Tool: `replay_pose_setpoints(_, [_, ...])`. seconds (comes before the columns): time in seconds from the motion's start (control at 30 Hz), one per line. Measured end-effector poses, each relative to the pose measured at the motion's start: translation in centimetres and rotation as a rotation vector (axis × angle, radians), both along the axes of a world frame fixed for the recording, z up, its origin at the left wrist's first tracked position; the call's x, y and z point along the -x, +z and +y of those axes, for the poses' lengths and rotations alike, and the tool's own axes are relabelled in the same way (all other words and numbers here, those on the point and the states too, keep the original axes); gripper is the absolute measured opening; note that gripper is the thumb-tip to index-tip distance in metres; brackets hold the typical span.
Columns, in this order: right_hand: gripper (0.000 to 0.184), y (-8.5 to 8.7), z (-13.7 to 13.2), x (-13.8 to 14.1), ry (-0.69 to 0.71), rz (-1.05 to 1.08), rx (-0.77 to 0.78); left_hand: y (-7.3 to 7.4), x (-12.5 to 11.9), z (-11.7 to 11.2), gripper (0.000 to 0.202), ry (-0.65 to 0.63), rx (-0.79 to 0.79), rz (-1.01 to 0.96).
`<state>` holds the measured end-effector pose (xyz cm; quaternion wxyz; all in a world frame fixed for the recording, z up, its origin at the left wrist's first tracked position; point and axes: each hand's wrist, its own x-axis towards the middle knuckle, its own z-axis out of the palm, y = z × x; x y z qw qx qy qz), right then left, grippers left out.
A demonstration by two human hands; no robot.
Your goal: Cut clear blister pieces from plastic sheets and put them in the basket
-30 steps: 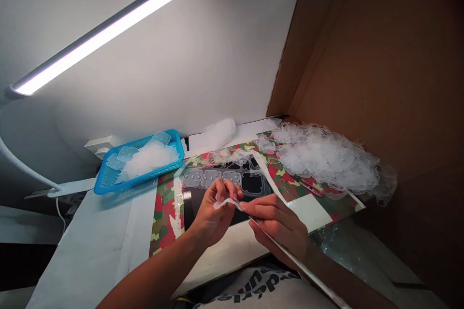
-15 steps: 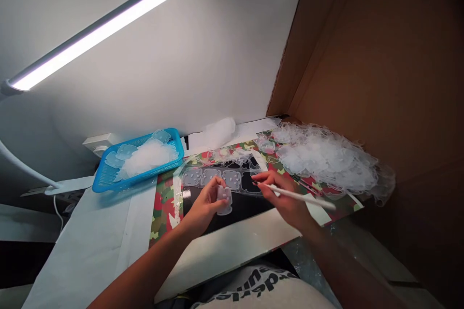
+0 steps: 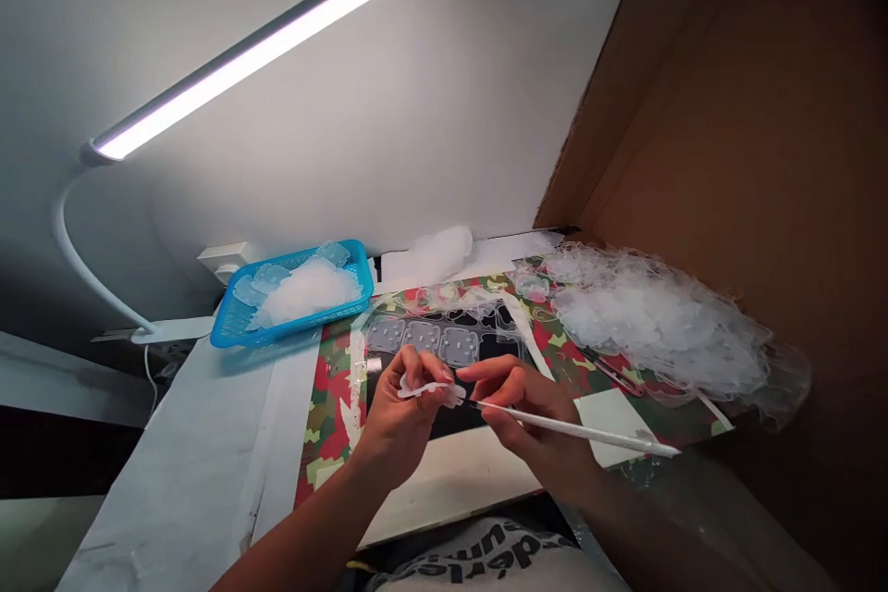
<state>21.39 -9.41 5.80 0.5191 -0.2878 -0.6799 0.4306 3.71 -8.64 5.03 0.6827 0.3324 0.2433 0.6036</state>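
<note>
My left hand (image 3: pixel 399 425) pinches a small translucent plastic piece (image 3: pixel 425 388), now tilted nearly edge-on. Closed around a slim white-handled tool (image 3: pixel 589 432) is my right hand (image 3: pixel 534 412). The tool's dark tip meets or nearly meets the right end of the piece; I cannot tell whether they touch. Just beyond both hands, a row of similar translucent pieces (image 3: pixel 422 338) with small raised bits lies on a black panel (image 3: pixel 489 349). My hands hide part of that panel.
A blue basket (image 3: pixel 291 331) of translucent pieces stands at the back left. A large heap of clear plastic cutouts (image 3: pixel 652 314) covers the right side, with a dark tweezers-like tool (image 3: pixel 610 372) before it. A lit lamp (image 3: pixel 264 46) hangs above; a cardboard wall (image 3: pixel 735 139) rises at right.
Both hands have come together in front of the panel. The left has turned the plastic piece from face-on to nearly edge-on, and the right has brought the tool's tip to it. The view has shifted slightly.
</note>
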Motion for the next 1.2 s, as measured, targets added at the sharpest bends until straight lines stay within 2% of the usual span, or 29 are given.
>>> replay_pose_setpoints(0.1, [0.011, -0.2, -0.1, 0.4, 0.003, -0.013, -0.08, -0.1, -0.5, -0.5, 0.044, -0.004, 0.025, -0.095])
replay_pose_setpoints(0.23, [0.02, -0.2, -0.5, 0.8, -0.011, -0.074, -0.254, -0.2, -1.2, -1.0, 0.042, -0.042, 0.092, -0.199])
replay_pose_setpoints(0.3, [0.022, 0.0, -0.8, 0.9, -0.025, -0.096, -0.324, -0.1, -1.4, -1.1, 0.04, -0.051, 0.112, -0.21])
replay_pose_setpoints(0.37, [0.02, 0.0, -0.6, 0.7, -0.027, -0.11, -0.316, -0.1, -1.2, -0.9, 0.036, -0.061, 0.114, -0.15])
replay_pose_setpoints(0.43, [0.012, -0.3, 0.3, 0.1, -0.05, -0.096, -0.21, -0.5, -0.6, -0.4, 0.031, -0.036, 0.063, 0.024])
replay_pose_setpoints(0.47, [0.009, -0.5, 1.1, -0.4, -0.078, -0.08, -0.132, -1.0, -0.2, 0.0, 0.027, 0.004, 0.013, 0.184])
replay_pose_setpoints(0.57, [0.015, -1.9, 4.7, -2.3, -0.15, -0.066, 0.098, -3.4, 1.4, 1.3, 0.022, 0.117, -0.229, 0.903])
replay_pose_setpoints(0.63, [0.019, -3.0, 7.0, -3.1, -0.116, -0.15, 0.183, -5.5, 2.1, 2.1, 0.032, 0.096, -0.443, 1.365])
replay_pose_setpoints(0.73, [0.022, -4.8, 9.1, -3.3, -0.036, -0.354, 0.172, -8.2, 2.3, 2.5, 0.057, 0.09, -0.744, 1.776])
replay_pose_setpoints(0.8, [0.021, -5.8, 9.5, -2.9, 0.011, -0.434, 0.115, -9.2, 2.2, 2.4, 0.06, 0.12, -0.854, 1.925])
replay_pose_setpoints(0.87, [0.019, -6.7, 9.5, -2.3, 0.047, -0.472, 0.061, -9.6, 2.0, 2.3, 0.058, 0.112, -0.898, 1.998])
replay_pose_setpoints(1.0, [0.018, -7.7, 9.7, -1.4, 0.085, -0.522, 0.006, -9.6, 1.8, 2.2, 0.055, 0.084, -0.913, 2.06])
replay_pose_setpoints(1.2, [0.012, -8.2, 10.1, -0.8, 0.101, -0.59, -0.063, -9.9, 1.7, 2.1, 0.053, 0.104, -0.939, 2.106])
